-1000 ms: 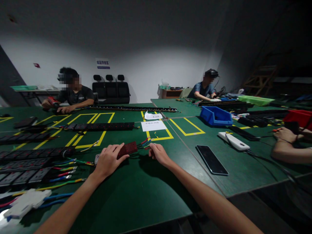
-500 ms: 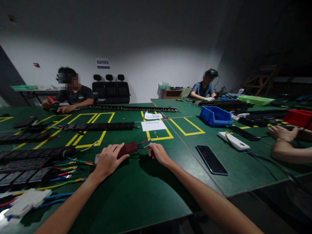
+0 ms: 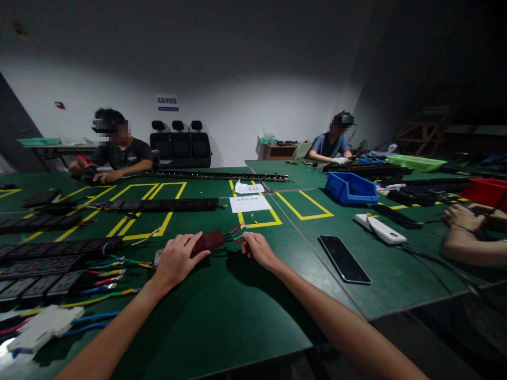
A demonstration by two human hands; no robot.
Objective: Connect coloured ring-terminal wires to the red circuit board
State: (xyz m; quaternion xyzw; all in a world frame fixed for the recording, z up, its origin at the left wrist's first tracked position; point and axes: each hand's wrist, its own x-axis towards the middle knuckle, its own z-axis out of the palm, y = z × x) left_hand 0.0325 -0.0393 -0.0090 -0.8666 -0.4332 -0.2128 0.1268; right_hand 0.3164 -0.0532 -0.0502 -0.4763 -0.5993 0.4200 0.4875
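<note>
My left hand (image 3: 178,257) lies over a dark red rectangular block (image 3: 211,240), its fingers wrapped across the top and the thumb along the near side. Part of the block is hidden under the palm. From its right end come short wires (image 3: 236,230) in red, blue and green with bare metal ends. My right hand (image 3: 256,249) is closed in a pinch at one of these wires, just right of the block. A yellow-green wire (image 3: 137,262) with a ring end lies left of my left hand.
Black socket strips (image 3: 43,266) with coloured wires lie at left, near a white connector block (image 3: 45,330). At right are a phone (image 3: 344,258), a white power bank (image 3: 379,229) and a blue bin (image 3: 350,189). Paper labels (image 3: 249,203) lie ahead. Another person's hands (image 3: 463,217) work at far right.
My hands and the block stay in place. At far right, the other person's hands shift slightly.
</note>
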